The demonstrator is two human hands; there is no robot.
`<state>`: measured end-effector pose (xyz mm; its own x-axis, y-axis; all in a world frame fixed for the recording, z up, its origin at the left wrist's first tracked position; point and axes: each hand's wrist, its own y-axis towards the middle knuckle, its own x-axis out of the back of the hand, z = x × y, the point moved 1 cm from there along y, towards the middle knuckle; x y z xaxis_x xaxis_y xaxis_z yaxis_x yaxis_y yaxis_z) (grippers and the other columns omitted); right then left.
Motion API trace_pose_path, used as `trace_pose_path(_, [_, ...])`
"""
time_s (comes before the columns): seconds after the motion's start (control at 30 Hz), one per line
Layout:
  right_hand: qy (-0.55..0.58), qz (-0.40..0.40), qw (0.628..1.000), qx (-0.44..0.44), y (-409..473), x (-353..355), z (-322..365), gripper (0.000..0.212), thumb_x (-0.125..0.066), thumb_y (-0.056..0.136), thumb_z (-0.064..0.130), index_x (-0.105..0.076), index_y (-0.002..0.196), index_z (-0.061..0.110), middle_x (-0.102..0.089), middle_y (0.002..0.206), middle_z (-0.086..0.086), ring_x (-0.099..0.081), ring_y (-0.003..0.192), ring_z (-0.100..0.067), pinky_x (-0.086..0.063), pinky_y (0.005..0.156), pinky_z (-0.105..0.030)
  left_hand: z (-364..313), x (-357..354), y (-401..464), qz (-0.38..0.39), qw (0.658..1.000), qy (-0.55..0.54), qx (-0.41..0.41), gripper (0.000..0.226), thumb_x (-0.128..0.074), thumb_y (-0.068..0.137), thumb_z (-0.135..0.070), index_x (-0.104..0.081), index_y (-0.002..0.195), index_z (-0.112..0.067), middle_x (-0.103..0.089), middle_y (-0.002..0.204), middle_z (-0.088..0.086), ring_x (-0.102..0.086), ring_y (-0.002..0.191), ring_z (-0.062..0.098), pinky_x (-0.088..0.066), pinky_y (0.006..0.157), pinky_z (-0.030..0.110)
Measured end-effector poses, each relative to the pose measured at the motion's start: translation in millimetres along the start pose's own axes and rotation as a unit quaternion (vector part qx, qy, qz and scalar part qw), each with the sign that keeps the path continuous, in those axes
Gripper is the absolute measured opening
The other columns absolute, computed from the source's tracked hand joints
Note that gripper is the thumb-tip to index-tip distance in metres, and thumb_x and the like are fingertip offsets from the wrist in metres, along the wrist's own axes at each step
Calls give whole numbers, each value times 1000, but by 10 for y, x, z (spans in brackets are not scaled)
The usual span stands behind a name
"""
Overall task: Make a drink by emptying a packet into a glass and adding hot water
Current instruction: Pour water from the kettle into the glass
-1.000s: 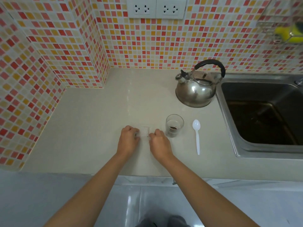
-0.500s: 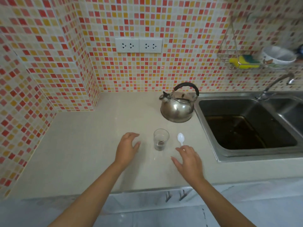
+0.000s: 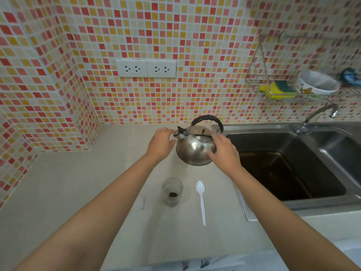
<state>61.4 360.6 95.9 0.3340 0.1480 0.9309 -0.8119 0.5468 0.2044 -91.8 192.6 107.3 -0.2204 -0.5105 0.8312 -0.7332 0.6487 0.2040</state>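
Observation:
A steel kettle (image 3: 195,148) with a black handle stands at the back of the counter beside the sink. My left hand (image 3: 161,143) is at its spout side, fingers spread, holding nothing. My right hand (image 3: 224,152) is against the kettle's right flank, fingers apart, not closed on it. Nearer me stands a small clear glass (image 3: 172,191) with dark powder at its bottom. A white plastic spoon (image 3: 201,200) lies to the right of the glass. A thin flat clear packet (image 3: 144,202) lies left of the glass, hard to make out.
A steel sink (image 3: 289,167) with a tap (image 3: 316,118) fills the right side. A wire rack (image 3: 300,83) on the tiled wall holds a sponge and a bowl. Two wall sockets (image 3: 145,68) sit above the kettle. The counter edge (image 3: 175,261) runs close to me.
Both hands let go of the packet near the glass and moved away from me to either side of the kettle. The camera tilted up, showing more wall.

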Motion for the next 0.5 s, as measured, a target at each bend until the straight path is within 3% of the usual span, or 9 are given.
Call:
trace_pose_path(0.17, [-30, 28, 999, 32, 781, -45, -110, 66, -62, 86, 40, -34, 141, 19, -33, 152, -10, -32, 139, -30, -37, 108, -48, -125, -195, 470, 31, 999, 18, 34, 32, -58, 92, -18, -62, 122, -6, -59, 121, 16, -53, 116, 32, -45, 95, 38])
trace_pose_path(0.3, [-44, 59, 994, 85, 1273, -115, -189, 64, -61, 86, 43, -34, 141, 23, -44, 142, -10, -42, 130, -29, -39, 105, -47, -185, -368, 686, 52, 996, 27, 63, 34, -57, 93, -14, -60, 125, -4, -55, 121, 15, -55, 110, 31, -45, 95, 35])
trace_pose_path(0.4, [35, 116, 989, 84, 1514, -140, -261, 56, -66, 81, 44, -46, 132, 30, -57, 126, -5, -53, 113, -25, -47, 96, -44, -170, -435, 803, 46, 994, 32, 89, 33, -57, 93, -11, -60, 125, -3, -54, 120, 14, -56, 109, 29, -45, 96, 34])
trace_pose_path(0.5, [178, 147, 972, 48, 1669, -162, -282, 37, -74, 77, 32, -65, 112, 26, -68, 107, 2, -62, 98, -18, -51, 89, -38, -124, -464, 885, 60, 992, 35, 105, 32, -56, 93, -9, -62, 123, -2, -56, 114, 16, -57, 106, 32, -47, 93, 36])
